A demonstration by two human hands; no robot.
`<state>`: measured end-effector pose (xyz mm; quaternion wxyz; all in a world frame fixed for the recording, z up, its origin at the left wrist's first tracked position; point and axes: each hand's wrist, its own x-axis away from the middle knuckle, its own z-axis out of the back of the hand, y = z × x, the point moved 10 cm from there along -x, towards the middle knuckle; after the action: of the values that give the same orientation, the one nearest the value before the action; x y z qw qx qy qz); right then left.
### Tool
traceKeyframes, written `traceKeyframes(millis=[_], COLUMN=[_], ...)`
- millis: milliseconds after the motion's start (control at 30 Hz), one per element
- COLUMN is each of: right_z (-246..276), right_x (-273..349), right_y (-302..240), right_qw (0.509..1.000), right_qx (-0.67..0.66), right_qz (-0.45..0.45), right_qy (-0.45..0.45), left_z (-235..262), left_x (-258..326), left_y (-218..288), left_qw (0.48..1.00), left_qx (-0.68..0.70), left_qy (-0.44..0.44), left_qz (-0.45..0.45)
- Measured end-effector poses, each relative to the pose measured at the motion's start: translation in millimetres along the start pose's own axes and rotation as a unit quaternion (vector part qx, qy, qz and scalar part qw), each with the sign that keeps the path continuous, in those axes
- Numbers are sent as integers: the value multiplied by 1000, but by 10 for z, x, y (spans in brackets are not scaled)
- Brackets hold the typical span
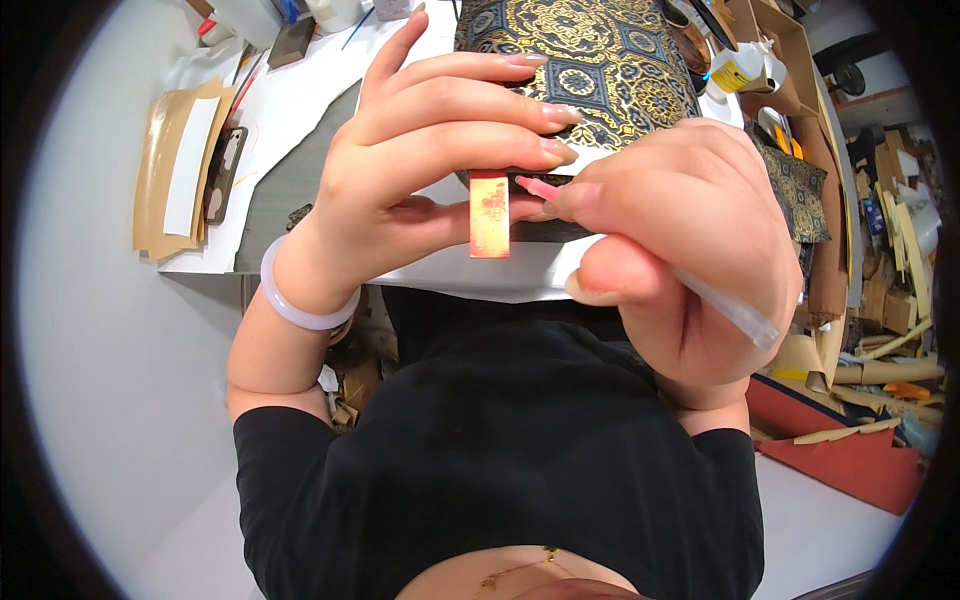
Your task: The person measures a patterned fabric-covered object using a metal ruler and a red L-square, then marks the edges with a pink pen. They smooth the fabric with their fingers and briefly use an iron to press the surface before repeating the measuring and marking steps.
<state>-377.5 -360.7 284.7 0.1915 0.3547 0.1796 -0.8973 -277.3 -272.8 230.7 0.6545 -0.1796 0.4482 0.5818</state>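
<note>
My left hand (pixel 400 165) is raised over the near edge of the table. Its thumb and fingers are closed on a small rectangular block (pixel 489 225), whose lit face is yellow-orange with reddish smudges. From the right, my right hand (pixel 690 220) pinches a slim pen-like tool (pixel 735 312) with a translucent barrel and a pink tip. That tip points at the block's right side, close to it; whether they touch I cannot tell. My right fingers hide the tool's middle.
Behind my hands lies black, blue and gold patterned fabric (pixel 590 60). At left are brown paper sheets (pixel 155 180), a white strip (pixel 190 165) and a phone (pixel 227 175). A bottle with a yellow label (pixel 735 72) stands back right, beside cardboard (pixel 830 190). Scraps crowd the far right.
</note>
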Motion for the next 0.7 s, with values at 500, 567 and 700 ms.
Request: traceKeyframes(millis=[500,567,700], right_z=[586,651,602], right_x=[565,665,583], right_y=[347,406,347], right_qw=[984,974,982], right_qx=[-52,-65,-42], right_qz=[-63,-81,-75], right_qy=[158,201,168], left_z=[-30,-32,-33], left_x=[3,4,10], left_y=[-16,-14,-14], left_qw=[1000,1000,1000], left_qx=[2,3,1], left_qy=[-16,-15,-14], left_qz=[-6,-8,-8])
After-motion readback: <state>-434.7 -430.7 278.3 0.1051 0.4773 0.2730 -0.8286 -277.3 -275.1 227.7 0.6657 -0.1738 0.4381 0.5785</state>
